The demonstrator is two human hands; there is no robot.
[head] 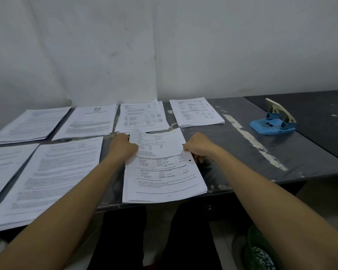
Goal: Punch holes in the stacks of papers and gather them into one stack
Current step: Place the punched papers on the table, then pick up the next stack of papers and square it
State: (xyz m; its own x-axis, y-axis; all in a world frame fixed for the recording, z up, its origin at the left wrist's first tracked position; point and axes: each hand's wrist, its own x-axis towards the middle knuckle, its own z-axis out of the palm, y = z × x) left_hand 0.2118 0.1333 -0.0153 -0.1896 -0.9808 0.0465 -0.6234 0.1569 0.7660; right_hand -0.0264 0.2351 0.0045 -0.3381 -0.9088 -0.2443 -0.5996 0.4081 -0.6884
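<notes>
Two hands grip one stack of papers (164, 166) at the middle of the dark surface (242, 149), its near edge reaching the surface's front edge. Left hand (123, 146) has its fingers curled round the stack's left edge; right hand (196, 148) pinches the right edge with curled fingers, just above a punched hole that shows as a dark dot. Six other stacks lie flat: four in a row along the wall (164, 45), the far right stack (196, 112) among them, and two nearer at the left, including a large near-left stack (47, 178). A blue hole punch (273, 123) stands well apart to the right, its lever raised.
</notes>
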